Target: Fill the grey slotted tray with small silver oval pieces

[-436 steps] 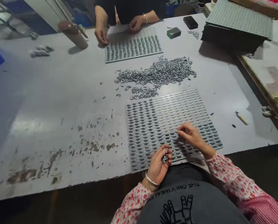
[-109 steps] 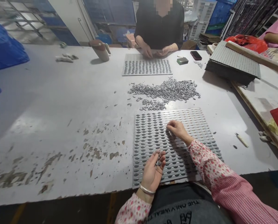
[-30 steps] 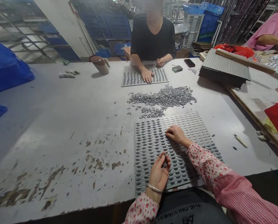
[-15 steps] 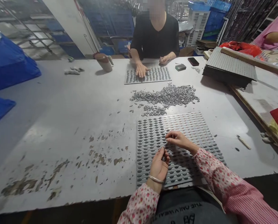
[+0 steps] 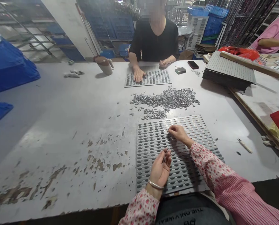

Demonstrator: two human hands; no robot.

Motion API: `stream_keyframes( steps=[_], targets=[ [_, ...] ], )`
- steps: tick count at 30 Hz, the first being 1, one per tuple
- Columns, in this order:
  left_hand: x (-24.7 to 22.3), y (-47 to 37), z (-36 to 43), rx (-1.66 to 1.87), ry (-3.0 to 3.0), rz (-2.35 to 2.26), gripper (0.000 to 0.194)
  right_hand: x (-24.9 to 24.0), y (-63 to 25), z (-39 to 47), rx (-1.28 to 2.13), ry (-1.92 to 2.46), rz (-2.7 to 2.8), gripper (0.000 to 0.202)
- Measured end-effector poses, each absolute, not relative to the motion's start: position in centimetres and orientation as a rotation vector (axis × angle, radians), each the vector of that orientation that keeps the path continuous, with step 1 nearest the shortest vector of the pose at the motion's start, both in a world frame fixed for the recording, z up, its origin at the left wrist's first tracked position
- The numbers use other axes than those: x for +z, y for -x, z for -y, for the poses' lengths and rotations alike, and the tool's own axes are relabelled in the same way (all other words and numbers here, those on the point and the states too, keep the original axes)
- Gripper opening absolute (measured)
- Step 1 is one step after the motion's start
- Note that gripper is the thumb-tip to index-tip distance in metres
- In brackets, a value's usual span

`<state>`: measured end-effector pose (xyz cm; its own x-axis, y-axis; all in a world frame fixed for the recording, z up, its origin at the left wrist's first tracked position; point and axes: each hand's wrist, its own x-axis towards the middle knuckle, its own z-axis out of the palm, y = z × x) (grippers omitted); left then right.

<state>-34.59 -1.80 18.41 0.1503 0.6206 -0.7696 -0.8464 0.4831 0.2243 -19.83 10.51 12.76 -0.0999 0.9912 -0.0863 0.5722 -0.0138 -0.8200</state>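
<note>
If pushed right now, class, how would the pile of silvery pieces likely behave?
The pile would probably scatter, since its pieces lie loose. They may slide readily, looking shiny, and likely roll unevenly, given their pointed ends.

Saw rows of dark grey ovals (image 5: 146,147) and fine stripes on the light grey board (image 5: 191,125), silver on the heap of pieces (image 5: 167,98), brown-blotched off-white on the counter (image 5: 66,115). Noted pinkish-red print over white on the right sleeve (image 5: 209,161), pink stripes farther up, silver on the bracelet (image 5: 155,184), black on the co-worker's top (image 5: 151,40).
</note>
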Motion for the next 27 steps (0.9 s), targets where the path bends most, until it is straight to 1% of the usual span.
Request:
stream_keyframes(
  steps=[3, 6, 9, 11, 13, 15, 19, 21, 24, 27],
  targets=[
    [18.4, 34.8, 2.0, 1.076, 0.288, -0.903, 0.017, 12.5, 20.4, -10.7, 0.780, 1.746, 1.960, 0.014],
    [18.2, 34.9, 2.3, 1.072, 0.248, -0.872, 0.020, 12.6, 20.9, -10.4, 0.619, 1.860, 2.065, 0.014],
    [18.0, 34.9, 2.5, 1.071, 0.264, -0.935, 0.013, 12.8, 21.2, -10.4, 0.529, 1.905, 2.070, 0.012],
    [17.9, 34.8, 2.4, 1.075, 0.263, -0.961, 0.009, 13.1, 21.1, -10.4, 0.534, 1.898, 2.040, 0.010],
    [17.8, 34.7, 2.2, 1.097, 0.243, -0.969, 0.009, 13.6, 21.0, -10.3, 0.613, 1.858, 1.959, 0.009],
    [17.6, 34.6, 1.9, 1.138, 0.224, -0.968, 0.009, 14.3, 20.7, -9.7, 0.804, 1.733, 1.868, 0.010],
    [17.1, 34.4, 1.4, 1.177, 0.218, -0.976, 0.003, 15.8, 20.4, -6.8, 1.445, 1.233, 1.805, 0.023],
    [17.0, 34.3, 1.2, 1.181, 0.215, -0.980, 0.004, 16.2, 20.6, -5.3, 1.663, 1.063, 1.741, 0.029],
    [17.0, 34.1, 1.1, 1.178, 0.211, -0.953, 0.003, 16.1, 21.1, -4.5, 1.720, 1.030, 1.618, 0.027],
    [17.3, 34.3, 1.0, 1.168, 0.220, -0.913, 0.010, 15.3, 20.9, -6.1, 1.542, 1.146, 1.531, 0.026]
  ],
)
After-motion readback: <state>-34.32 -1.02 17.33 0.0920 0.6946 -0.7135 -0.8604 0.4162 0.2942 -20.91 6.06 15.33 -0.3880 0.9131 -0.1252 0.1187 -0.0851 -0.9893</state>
